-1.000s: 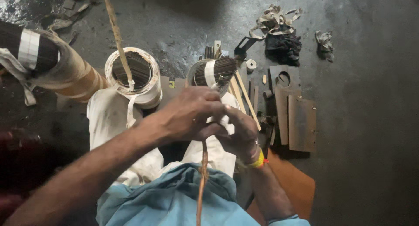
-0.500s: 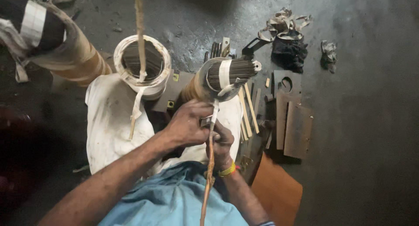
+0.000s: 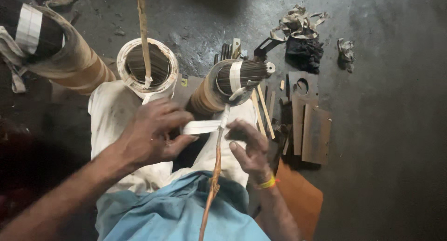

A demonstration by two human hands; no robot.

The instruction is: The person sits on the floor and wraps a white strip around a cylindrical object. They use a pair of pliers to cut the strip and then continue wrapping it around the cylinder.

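Working over a dark, stained concrete floor (image 3: 396, 143), white cloth (image 3: 111, 115) spread beneath. Counting three wire coil bundles, the middle bundle (image 3: 233, 83) as landmark. Just below it, left hand (image 3: 151, 134) pinching white tape strip (image 3: 201, 126), fingers clamped together. Right hand (image 3: 251, 148) resting open beside the strip. Right of the bundle, three flat plates (image 3: 309, 124).
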